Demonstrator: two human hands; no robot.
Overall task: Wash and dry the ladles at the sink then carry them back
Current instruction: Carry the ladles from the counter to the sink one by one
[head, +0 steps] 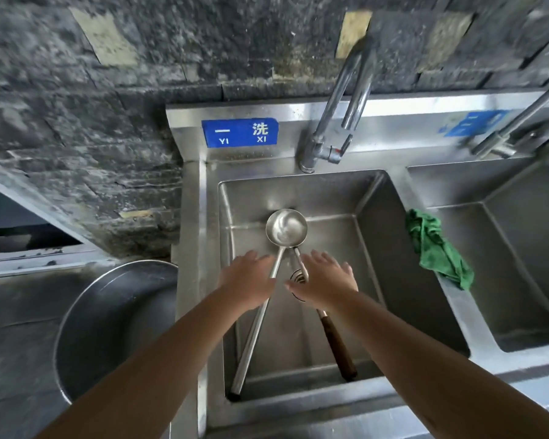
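Both ladles (284,239) lie in the left sink basin (371,248), bowls stacked. Your left hand (248,277) and right hand (324,280) hover above with fingers spread, holding nothing. Stiff, probably slippery steel: grip mid-handle, or the wooden grip (338,346).

Both hands hover over the stainless steel sink basin (377,217), fingers (251,259) spread. Between them, in the basin, lie the long steel-handled ladle (286,229) and the wooden-handled ladle (336,343), bowls beyond the fingertips, handles running back under the palms. The curved chrome tap (339,99) stands behind. The crumpled green cloth (435,245) hangs on the divider right of the right fingers; the round metal basin (108,327) sits left of the left hand.
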